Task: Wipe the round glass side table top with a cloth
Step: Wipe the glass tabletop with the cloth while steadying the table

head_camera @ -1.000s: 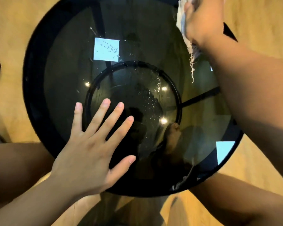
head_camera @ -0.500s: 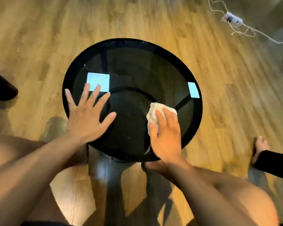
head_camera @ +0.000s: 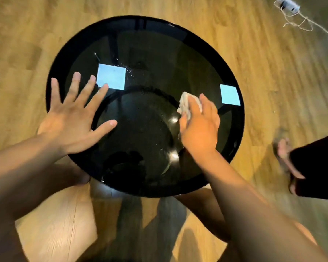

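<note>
On the left, the left hand [head_camera: 72,118] lies flat on the dark glass surface [head_camera: 150,46], fingers straight and fanned wide, thumb stretched toward the centre, forearm coming in from the lower left corner. It holds nothing; the palm sits over the near-left rim.

Moving to the middle, one round surface is in view, black-rimmed, with a smaller dark ring showing through the glass below. Two pale blue square reflections sit on the glass: one [head_camera: 111,78] just beyond the left fingertips, the other [head_camera: 229,94] near the right edge. Fine specks or droplets glint around the middle, along with two small bright light spots.

Right of centre, the right hand [head_camera: 198,125] presses down on one cloth [head_camera: 186,106], a whitish bundle that peeks out beyond the fingers and thumb side. The fingers are curved over it, pinning it to the glass just right of the inner ring. The forearm runs in from the lower right.

Further right, on the wooden floor [head_camera: 273,72], a bare foot [head_camera: 284,156] shows beside a black garment, blurred. Top right, one small white device with a tangled cord [head_camera: 290,6] lies on the floor. No writing can be read anywhere.
</note>
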A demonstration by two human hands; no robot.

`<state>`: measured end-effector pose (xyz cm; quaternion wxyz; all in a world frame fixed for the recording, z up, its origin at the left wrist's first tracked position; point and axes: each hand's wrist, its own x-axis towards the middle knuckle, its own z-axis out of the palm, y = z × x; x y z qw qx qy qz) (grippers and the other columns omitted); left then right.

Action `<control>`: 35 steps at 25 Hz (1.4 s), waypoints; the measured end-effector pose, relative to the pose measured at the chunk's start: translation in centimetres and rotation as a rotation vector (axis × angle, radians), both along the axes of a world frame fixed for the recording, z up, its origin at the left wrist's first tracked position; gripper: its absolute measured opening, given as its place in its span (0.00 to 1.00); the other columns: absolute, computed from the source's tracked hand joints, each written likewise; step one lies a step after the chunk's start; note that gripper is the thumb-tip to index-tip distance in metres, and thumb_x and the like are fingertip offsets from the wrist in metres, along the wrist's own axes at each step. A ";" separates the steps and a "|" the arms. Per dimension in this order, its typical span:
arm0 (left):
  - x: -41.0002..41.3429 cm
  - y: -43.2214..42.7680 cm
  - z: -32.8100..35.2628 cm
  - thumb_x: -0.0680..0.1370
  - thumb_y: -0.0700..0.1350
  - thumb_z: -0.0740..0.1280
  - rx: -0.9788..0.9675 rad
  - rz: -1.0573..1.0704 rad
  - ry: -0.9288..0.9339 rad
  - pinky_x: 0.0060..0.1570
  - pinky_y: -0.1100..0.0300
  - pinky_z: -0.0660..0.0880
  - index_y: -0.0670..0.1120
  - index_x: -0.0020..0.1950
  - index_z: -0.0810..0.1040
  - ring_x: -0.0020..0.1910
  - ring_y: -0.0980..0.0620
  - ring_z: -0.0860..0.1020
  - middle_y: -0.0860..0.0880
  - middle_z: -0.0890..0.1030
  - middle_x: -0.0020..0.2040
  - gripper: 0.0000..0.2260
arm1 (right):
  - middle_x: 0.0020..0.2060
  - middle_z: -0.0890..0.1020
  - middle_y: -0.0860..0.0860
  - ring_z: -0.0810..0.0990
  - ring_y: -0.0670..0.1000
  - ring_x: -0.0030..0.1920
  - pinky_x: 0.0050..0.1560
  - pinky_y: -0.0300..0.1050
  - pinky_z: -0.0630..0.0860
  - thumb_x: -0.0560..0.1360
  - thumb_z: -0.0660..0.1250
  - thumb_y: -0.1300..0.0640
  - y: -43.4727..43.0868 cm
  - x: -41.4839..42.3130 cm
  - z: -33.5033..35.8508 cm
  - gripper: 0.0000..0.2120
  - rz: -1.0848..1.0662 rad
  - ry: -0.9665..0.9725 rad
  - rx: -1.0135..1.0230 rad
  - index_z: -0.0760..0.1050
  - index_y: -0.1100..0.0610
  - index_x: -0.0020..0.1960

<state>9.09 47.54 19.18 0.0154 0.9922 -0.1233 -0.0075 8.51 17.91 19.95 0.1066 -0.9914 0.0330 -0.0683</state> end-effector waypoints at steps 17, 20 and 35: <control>-0.3 -0.2 1.7 0.77 0.69 0.45 -0.082 0.000 0.002 0.74 0.31 0.44 0.52 0.80 0.56 0.80 0.39 0.50 0.44 0.58 0.80 0.36 | 0.68 0.71 0.56 0.67 0.61 0.67 0.63 0.53 0.64 0.78 0.58 0.51 -0.7 14.7 1.7 0.20 0.008 0.014 0.002 0.70 0.53 0.69; 0.0 -0.2 1.5 0.77 0.70 0.44 -0.061 0.081 -0.002 0.74 0.31 0.43 0.54 0.79 0.54 0.80 0.40 0.47 0.45 0.53 0.81 0.35 | 0.62 0.76 0.53 0.70 0.61 0.62 0.59 0.54 0.66 0.77 0.61 0.51 1.7 4.6 1.5 0.15 0.108 0.000 0.117 0.74 0.53 0.62; 0.2 0.0 0.8 0.77 0.71 0.41 -0.009 -0.054 0.058 0.74 0.33 0.42 0.56 0.80 0.54 0.80 0.42 0.44 0.47 0.54 0.81 0.35 | 0.59 0.76 0.53 0.72 0.59 0.59 0.53 0.54 0.67 0.78 0.61 0.44 6.6 6.1 0.8 0.15 0.150 -0.095 -0.008 0.72 0.48 0.61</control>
